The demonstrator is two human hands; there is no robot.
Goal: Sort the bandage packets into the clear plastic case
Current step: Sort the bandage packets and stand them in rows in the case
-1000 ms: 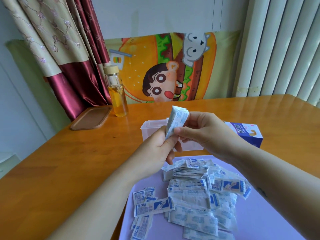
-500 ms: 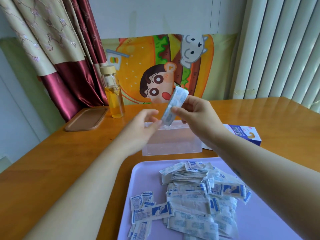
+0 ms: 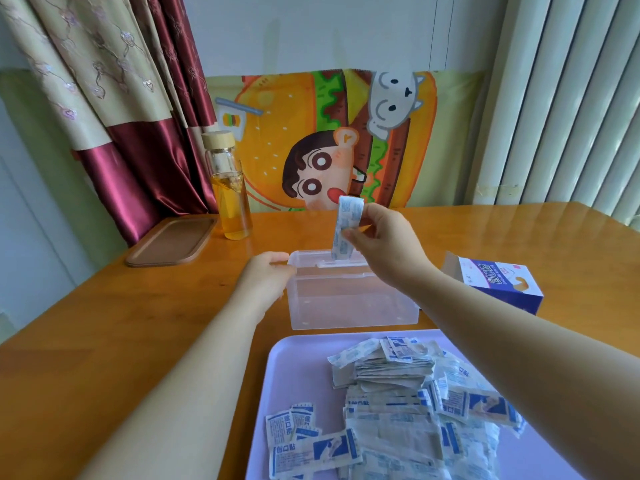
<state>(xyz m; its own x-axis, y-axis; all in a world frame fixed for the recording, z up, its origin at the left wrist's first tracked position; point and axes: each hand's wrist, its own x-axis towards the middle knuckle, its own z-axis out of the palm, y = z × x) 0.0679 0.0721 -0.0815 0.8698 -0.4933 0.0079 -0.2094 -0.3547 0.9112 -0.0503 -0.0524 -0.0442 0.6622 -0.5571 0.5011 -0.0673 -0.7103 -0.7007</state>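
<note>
Early days: right hand [image 3: 384,240] pinches a packet bundle [image 3: 346,225] over the near-empty case [image 3: 346,308], left hand [image 3: 266,275] grips its rim, pile [image 3: 415,414] waiting.

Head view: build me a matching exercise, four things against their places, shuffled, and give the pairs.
Things:
1. held packets
2. packet heap
3. bottle
4. blue box

Places:
A. on the purple tray
B. right of the clear case
C. pinched in the right hand
D. upright beside the brown tray

Pairs: 1-C, 2-A, 3-D, 4-B
</note>
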